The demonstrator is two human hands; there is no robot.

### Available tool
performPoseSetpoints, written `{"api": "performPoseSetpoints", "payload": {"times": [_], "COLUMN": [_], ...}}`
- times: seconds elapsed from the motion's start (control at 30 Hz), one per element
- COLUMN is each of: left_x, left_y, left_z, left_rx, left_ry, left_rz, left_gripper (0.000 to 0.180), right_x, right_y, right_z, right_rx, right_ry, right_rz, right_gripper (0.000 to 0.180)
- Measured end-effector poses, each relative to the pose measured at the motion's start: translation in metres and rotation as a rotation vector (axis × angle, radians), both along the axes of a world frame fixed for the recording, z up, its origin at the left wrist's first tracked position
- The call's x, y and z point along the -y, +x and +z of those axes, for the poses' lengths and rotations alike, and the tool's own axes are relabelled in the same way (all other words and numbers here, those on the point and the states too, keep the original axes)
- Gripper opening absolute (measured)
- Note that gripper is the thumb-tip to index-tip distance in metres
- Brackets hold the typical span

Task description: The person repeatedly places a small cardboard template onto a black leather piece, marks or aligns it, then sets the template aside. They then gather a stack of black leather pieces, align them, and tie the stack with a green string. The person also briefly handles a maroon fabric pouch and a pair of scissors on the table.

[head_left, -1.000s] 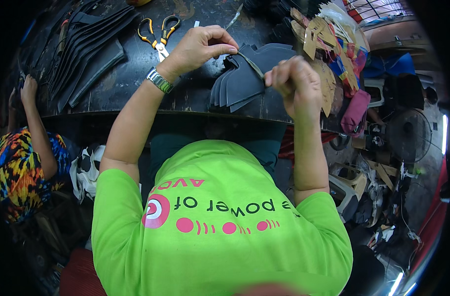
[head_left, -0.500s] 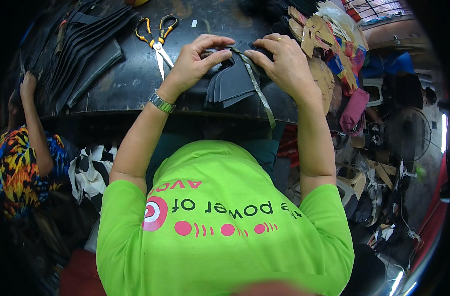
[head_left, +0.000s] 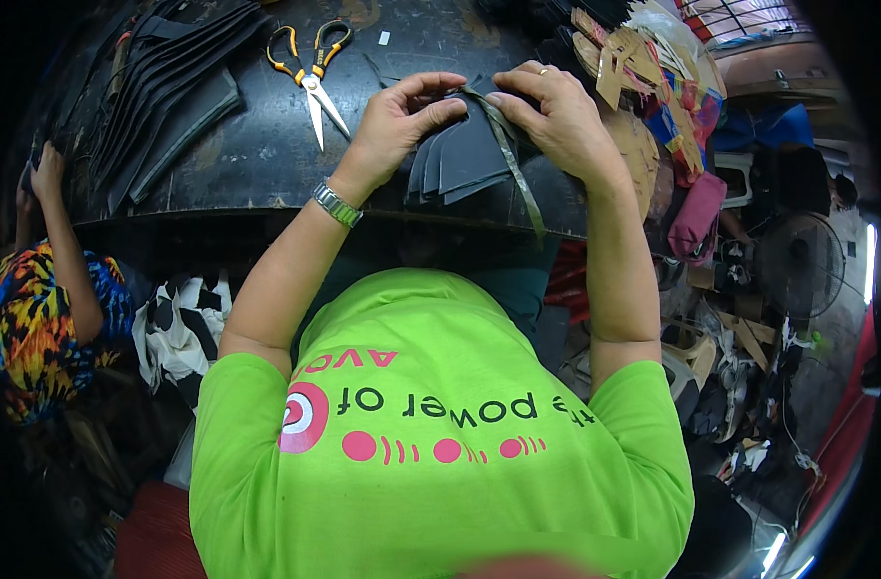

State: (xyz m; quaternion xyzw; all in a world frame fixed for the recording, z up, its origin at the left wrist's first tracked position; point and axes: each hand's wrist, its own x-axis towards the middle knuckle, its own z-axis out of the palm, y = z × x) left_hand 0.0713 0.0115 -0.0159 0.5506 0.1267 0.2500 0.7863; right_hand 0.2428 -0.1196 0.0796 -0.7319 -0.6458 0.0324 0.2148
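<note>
Two bare hands meet at the near edge of the dark counter [head_left: 266,154]. The left hand [head_left: 397,121] and right hand [head_left: 556,121] each close their grip on a thin olive strap [head_left: 513,164], draped over a fanned stack of dark grey pieces [head_left: 464,159] between them. Farther back lie orange-handled scissors [head_left: 310,72].

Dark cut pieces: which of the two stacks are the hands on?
The small fanned stack at the table's near edge, under both hands; the bigger stack lies untouched far left.
</note>
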Motion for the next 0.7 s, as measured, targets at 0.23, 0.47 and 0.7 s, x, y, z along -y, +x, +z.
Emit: {"api": "performPoseSetpoints", "payload": {"times": [0.23,0.47,0.7], "left_x": [-0.004,-0.010,-0.024], "left_y": [-0.002,-0.006,-0.013], "left_z": [0.001,0.000,-0.002], "left_rx": [-0.011,-0.036,-0.015], "left_ry": [-0.005,0.051,0.150], "left_rz": [-0.016,0.031,0.135], "left_gripper": [0.039,0.039,0.029], "right_x": [0.003,0.004,0.025], "right_y": [-0.001,-0.013,-0.009], "right_z": [-0.001,0.000,0.013], "right_rx": [0.002,-0.228,-0.349], "right_ry": [-0.016,0.125,0.072], "right_rz": [-0.003,-0.039,0.361], "right_gripper": [0.035,0.028,0.046]}}
